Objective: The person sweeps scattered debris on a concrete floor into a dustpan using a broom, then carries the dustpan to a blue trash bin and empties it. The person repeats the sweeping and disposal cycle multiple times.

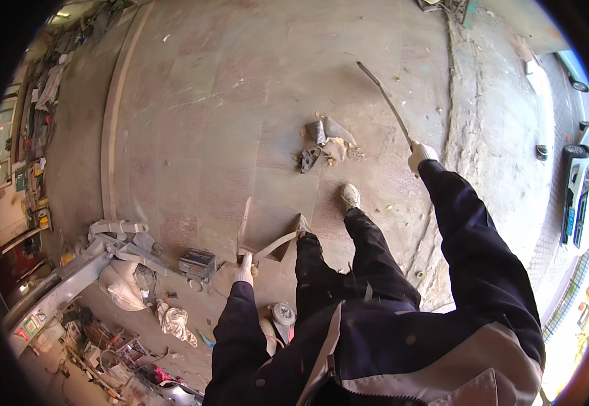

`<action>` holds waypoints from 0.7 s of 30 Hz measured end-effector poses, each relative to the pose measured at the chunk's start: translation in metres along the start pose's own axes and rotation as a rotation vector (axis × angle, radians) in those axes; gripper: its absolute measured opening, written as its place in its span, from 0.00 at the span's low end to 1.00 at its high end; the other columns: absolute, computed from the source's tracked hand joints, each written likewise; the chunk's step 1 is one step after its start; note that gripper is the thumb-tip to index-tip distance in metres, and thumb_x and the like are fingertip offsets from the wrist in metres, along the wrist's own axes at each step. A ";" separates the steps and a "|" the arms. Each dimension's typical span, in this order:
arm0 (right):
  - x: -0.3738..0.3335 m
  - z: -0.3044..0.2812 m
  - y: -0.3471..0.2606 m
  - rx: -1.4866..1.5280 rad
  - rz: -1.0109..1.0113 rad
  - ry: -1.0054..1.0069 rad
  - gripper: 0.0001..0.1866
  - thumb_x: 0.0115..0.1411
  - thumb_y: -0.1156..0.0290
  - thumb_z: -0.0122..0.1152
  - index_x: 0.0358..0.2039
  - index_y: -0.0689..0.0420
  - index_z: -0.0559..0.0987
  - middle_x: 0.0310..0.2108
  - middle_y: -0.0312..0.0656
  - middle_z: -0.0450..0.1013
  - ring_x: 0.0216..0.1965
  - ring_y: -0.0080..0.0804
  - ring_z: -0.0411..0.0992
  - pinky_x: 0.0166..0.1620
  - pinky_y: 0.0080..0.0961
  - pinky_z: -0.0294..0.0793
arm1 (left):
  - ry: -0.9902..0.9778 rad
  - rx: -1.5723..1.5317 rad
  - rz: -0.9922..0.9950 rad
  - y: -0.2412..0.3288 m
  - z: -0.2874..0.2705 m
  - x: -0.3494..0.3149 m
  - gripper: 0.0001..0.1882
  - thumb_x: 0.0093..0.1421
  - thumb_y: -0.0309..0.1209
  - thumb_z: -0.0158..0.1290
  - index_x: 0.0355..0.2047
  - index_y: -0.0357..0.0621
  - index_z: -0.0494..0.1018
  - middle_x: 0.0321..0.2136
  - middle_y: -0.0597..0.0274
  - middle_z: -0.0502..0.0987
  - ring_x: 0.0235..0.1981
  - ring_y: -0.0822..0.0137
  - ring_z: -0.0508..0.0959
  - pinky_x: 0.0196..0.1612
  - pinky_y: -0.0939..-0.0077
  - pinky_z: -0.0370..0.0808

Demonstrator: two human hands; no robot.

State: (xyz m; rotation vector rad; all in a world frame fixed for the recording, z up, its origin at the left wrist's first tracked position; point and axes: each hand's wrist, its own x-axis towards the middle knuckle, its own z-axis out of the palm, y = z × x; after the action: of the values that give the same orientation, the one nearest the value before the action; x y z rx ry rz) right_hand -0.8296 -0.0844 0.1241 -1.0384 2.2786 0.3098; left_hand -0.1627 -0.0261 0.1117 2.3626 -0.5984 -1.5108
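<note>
The hands, gloved in white, are well apart, each closed on its own object. Right hand [421,157]: gripping the near end of a thin stick [392,105], which reaches forward and leftward from it. Left hand [244,269]: clasping what looks to me like a dustpan [275,246], mostly ahead and to the right of the grip. Debris [335,147]: heaped on the floor [213,135], left of the right hand. Box [197,264]: near the left hand, on its left.
</note>
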 end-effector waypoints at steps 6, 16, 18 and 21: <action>0.023 0.042 -0.040 -0.236 -0.264 0.051 0.24 0.58 0.70 0.52 0.53 0.70 0.73 0.33 0.63 0.79 0.38 0.59 0.80 0.39 0.50 0.79 | -0.178 0.141 0.196 0.020 0.034 0.025 0.25 0.57 0.52 0.65 0.25 0.41 0.74 0.15 0.66 0.74 0.15 0.74 0.71 0.20 0.75 0.64; -0.101 0.002 -0.035 -0.138 -0.284 -0.043 0.28 0.56 0.78 0.48 0.59 0.50 0.76 0.36 0.63 0.78 0.40 0.60 0.78 0.44 0.49 0.77 | -0.196 0.524 0.154 0.061 0.012 0.116 0.32 0.56 0.60 0.61 0.17 0.40 0.76 0.15 0.59 0.78 0.18 0.65 0.77 0.26 0.68 0.70; -0.063 -0.009 -0.051 -0.198 -0.276 0.038 0.26 0.59 0.72 0.52 0.59 0.52 0.75 0.35 0.63 0.78 0.40 0.61 0.78 0.43 0.52 0.76 | -0.234 0.554 0.195 0.070 0.008 0.111 0.33 0.56 0.61 0.61 0.18 0.40 0.76 0.16 0.59 0.78 0.19 0.65 0.77 0.26 0.68 0.71; 0.031 -0.004 -0.106 -0.168 -0.320 0.187 0.25 0.55 0.75 0.50 0.55 0.54 0.76 0.36 0.63 0.78 0.40 0.62 0.78 0.43 0.52 0.77 | -0.269 0.550 0.235 0.073 0.004 0.108 0.34 0.56 0.63 0.60 0.19 0.39 0.77 0.17 0.59 0.79 0.21 0.64 0.78 0.28 0.68 0.72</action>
State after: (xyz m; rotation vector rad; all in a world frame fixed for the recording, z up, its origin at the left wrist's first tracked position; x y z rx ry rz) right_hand -0.7679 -0.1754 0.1121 -1.5534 2.2285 0.2837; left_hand -0.1407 -0.1420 0.0557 2.3395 -1.4650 -1.7306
